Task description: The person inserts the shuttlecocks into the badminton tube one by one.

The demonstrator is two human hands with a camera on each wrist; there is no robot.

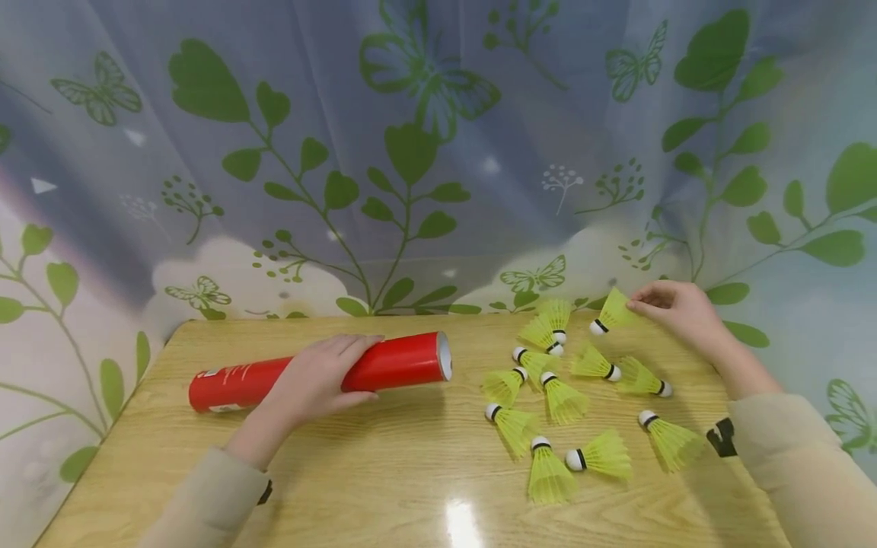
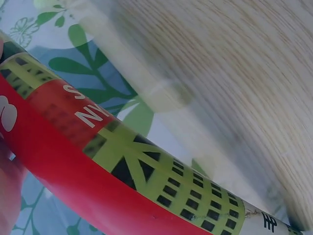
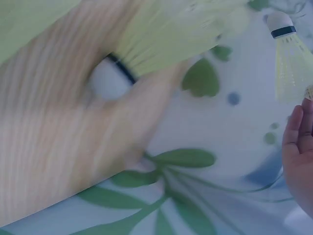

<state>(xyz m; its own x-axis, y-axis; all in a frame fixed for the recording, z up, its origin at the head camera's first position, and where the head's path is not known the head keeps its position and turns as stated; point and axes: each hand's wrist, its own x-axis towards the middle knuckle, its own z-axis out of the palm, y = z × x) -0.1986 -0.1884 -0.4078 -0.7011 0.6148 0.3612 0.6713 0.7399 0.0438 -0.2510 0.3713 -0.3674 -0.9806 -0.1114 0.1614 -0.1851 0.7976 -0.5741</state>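
My left hand [image 1: 311, 380] grips a long red shuttlecock tube [image 1: 404, 361] around its middle, with its pale round end facing right. In the left wrist view the printed side of the tube [image 2: 73, 171] fills the lower left, beside a bit of the hand [image 2: 10, 196]. At the far right, my right hand [image 1: 674, 312] pinches a yellow shuttlecock [image 1: 615, 308] by the skirt edge, its white cork pointing down and left. The right wrist view shows the held shuttlecock [image 3: 293, 63] with the fingertips at its skirt.
Several yellow shuttlecocks [image 1: 565, 399] lie scattered over the right half of the wooden table [image 1: 384, 479]. A patterned curtain [image 1: 438, 190] with green leaves and butterflies hangs along the back edge of the table and both sides.
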